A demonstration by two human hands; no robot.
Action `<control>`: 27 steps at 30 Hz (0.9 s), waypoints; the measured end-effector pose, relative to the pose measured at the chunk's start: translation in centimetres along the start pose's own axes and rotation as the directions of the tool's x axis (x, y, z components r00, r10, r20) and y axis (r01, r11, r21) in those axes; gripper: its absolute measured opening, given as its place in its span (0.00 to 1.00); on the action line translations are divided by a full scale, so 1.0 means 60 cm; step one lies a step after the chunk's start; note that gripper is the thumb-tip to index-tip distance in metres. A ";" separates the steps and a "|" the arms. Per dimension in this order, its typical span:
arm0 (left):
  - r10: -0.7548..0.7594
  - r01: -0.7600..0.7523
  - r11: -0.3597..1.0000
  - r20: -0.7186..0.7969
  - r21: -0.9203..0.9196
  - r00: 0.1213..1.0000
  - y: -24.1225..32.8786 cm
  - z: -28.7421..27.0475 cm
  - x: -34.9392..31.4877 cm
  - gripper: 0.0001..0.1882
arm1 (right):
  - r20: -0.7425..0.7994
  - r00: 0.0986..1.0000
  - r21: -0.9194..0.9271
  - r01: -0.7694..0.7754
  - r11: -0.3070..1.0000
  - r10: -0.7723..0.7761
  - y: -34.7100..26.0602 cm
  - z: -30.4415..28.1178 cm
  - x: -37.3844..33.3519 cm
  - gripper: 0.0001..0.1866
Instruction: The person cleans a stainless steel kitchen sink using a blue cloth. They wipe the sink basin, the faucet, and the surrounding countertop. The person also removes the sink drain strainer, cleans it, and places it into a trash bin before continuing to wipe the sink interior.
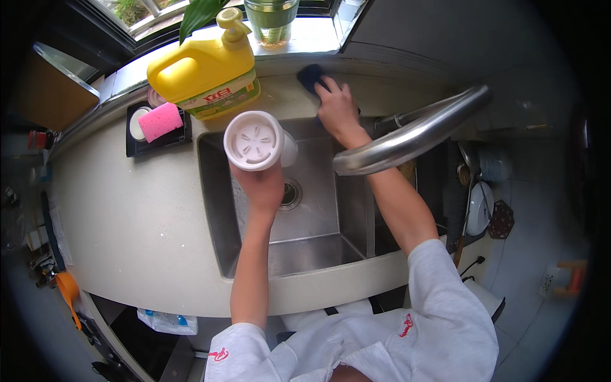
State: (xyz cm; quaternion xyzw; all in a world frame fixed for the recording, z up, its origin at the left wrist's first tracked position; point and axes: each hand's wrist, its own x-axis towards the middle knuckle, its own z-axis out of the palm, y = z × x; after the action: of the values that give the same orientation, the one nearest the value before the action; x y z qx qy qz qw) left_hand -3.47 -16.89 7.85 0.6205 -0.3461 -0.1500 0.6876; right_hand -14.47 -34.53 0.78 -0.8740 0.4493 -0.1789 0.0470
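One white container (pixel 253 141) mid-frame, grasped by the left hand's (pixel 258 191) fingers; upper centre, the right hand's (pixel 339 109) touch a dark cloth (pixel 309 77), whether clenched I cannot tell

Yellow pump jug (pixel 203 73) stands near the windowsill (pixel 320 37), pink sponge (pixel 160 122) rests on the black soap dish (pixel 153 147), orange ladle (pixel 67 288) far left!

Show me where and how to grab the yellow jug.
Probably by the looped handle of the yellow jug, coming from the left: it arches out on that side, away from the pump top, and the jug stands upright.
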 end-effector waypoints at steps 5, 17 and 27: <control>0.090 -0.087 0.979 -0.007 0.182 0.996 0.028 -0.043 -0.029 0.14 | 0.171 0.810 0.091 0.554 0.828 -0.561 0.035 -0.019 0.011 0.23; -0.004 0.003 0.995 -0.012 -0.100 1.000 -0.011 0.094 0.008 0.33 | 0.675 0.689 0.468 -0.124 0.875 -0.264 0.021 -0.194 -0.245 0.19; 0.594 -0.595 0.800 -0.238 0.076 0.768 -0.222 0.275 0.192 0.21 | 0.079 0.986 -0.101 0.154 0.983 -0.146 0.104 -0.126 -0.204 0.31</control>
State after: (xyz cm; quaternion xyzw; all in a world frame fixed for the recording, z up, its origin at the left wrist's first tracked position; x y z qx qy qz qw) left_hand -3.21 -39.03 -1.70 0.4915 -0.4348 0.1538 0.7387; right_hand -28.47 -27.79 3.01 -0.9126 0.3890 -0.1262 0.0023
